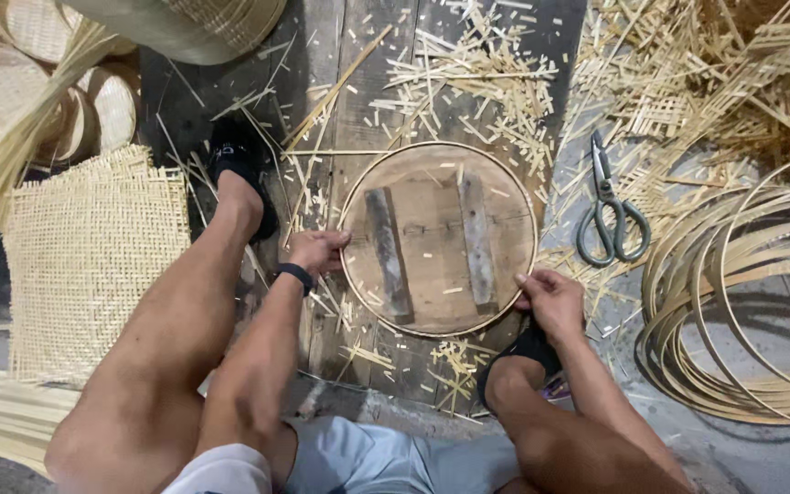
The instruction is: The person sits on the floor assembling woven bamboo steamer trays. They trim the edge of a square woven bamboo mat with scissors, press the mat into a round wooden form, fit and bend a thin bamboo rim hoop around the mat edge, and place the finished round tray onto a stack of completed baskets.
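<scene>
A round wooden form [436, 238] with two dark cross battens lies flat on the plank floor between my feet. A thin bamboo hoop [432, 146] runs around its edge. My left hand [317, 249], with a black band on the wrist, grips the left rim of the form and hoop. My right hand [549, 297] presses on the lower right rim, fingers curled over the hoop. Both feet in black sandals rest on either side of the form.
Green-handled scissors [610, 220] lie to the right of the form. Coiled bamboo hoops [742, 302] sit at the far right. A woven bamboo mat [84, 256] lies left, with stacked baskets [11, 82] beyond it. Bamboo offcuts [468, 73] litter the planks.
</scene>
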